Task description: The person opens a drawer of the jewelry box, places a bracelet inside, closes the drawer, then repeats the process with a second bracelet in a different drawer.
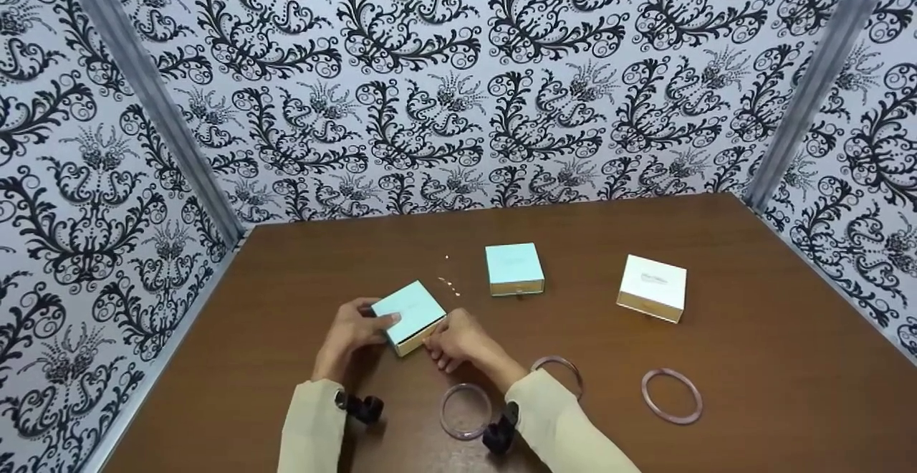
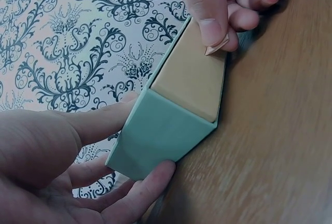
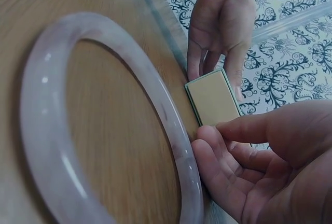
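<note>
A light teal box (image 1: 412, 307) with a tan drawer front (image 2: 184, 81) is tilted between both hands. My left hand (image 1: 352, 330) grips it from the left, thumb on the lid and fingers at the far side and below. My right hand (image 1: 457, 340) is at the tan end, pinching a small folded tab (image 2: 219, 45) between thumb and forefinger. The drawer front sits about level with the sleeve's edge. Close under the right wrist, a pale pinkish bangle (image 3: 44, 97) lies flat on the table.
Another teal box (image 1: 514, 265) and a white box (image 1: 653, 282) stand farther back on the brown table (image 1: 322, 258). A second bangle (image 1: 562, 360) is partly hidden by the right sleeve; a third bangle (image 1: 677, 420) lies right. Small pale bits (image 1: 457, 294) lie behind the held box.
</note>
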Demonstrator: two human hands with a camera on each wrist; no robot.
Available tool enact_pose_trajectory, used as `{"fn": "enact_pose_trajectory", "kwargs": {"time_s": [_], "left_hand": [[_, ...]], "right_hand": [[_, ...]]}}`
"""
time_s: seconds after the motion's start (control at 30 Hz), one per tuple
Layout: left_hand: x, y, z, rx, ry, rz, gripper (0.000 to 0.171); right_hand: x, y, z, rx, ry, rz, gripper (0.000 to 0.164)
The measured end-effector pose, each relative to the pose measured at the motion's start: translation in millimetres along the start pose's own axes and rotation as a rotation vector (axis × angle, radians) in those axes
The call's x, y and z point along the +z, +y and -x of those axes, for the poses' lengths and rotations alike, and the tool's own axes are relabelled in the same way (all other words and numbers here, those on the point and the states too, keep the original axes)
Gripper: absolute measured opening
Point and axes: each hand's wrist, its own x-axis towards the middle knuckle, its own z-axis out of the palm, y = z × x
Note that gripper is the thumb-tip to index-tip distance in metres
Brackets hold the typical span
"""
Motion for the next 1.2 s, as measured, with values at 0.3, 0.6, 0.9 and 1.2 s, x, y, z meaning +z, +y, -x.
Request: {"fn": "enact_pose_trajectory", "kwargs": {"time_s": [0.3, 0.6, 0.9, 1.2], "left_hand": [[-0.6, 1.8, -1.2, -0.002, -0.003, 0.015, 0.060], [1.0, -0.1, -2.2, -0.025, 0.010, -0.009, 0.061], [-1.0, 1.2, 0.6, -0.017, -0.006, 0.000, 0.060], [0.9, 1.1, 1.1, -0.016, -0.007, 0.007, 0.061]], "right_hand": [[-7, 0, 4, -0.018, 0.008, 0.075, 0.019], [-10, 1, 10, -0.057, 0.001, 0.073, 0.018], [-8, 2, 13, -0.079, -0.006, 0.045, 0.018], [-8, 5, 15, -0.072, 0.003, 0.040, 0.014]]}}
